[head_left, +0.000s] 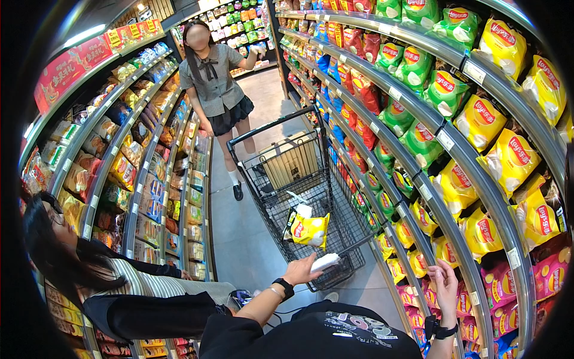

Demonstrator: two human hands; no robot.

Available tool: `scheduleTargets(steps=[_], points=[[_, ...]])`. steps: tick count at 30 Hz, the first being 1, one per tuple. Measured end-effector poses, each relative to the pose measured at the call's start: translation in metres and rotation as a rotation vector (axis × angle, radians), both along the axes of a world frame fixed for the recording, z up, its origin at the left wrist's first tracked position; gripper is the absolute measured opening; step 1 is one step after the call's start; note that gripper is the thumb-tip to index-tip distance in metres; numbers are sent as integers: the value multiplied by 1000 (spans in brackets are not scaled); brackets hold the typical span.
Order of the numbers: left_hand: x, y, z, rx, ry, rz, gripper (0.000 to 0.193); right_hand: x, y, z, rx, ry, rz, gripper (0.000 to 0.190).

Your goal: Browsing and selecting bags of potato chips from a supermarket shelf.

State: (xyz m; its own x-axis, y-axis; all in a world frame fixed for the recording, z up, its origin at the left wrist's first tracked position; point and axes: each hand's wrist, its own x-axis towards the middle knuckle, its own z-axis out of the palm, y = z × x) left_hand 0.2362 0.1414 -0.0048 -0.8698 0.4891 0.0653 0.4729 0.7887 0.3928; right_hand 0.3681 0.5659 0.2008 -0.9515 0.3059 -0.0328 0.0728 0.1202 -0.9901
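Note:
My left hand [301,270], with a black band on the wrist, holds a crumpled white item [325,262], perhaps tissue or thin plastic, over the near end of a black wire shopping cart [354,247]. In the cart lie a yellow Lay's chip bag [309,229], a small white item [304,211] and, in the upper basket, a cardboard box or paper bag [291,164]. My right hand [441,277] is raised in front of the right shelves with bent fingers and nothing seen in it. Yellow Lay's bags [453,188] and pink chip bags [501,278] fill the shelves beside it.
One person [215,80] stands beyond the cart, one arm raised. Another person [134,278] in a striped top is close on my left. Shelves of packaged snacks [125,166] line the left side. The cart stands on a grey tiled floor [237,233] between both shelf rows.

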Motion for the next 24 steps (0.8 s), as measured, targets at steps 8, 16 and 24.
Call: scheduleTargets(steps=[8,16,24], points=[[-1,7,18,-140,-175,48,70,2,-3,-12,33,12,36,36],[0,8,15,-124,-112,56,62,3,-5,-18,37,6,28,36],[1,10,24,-131,-125,59,53,4,-7,-21,10,6,32,36]])
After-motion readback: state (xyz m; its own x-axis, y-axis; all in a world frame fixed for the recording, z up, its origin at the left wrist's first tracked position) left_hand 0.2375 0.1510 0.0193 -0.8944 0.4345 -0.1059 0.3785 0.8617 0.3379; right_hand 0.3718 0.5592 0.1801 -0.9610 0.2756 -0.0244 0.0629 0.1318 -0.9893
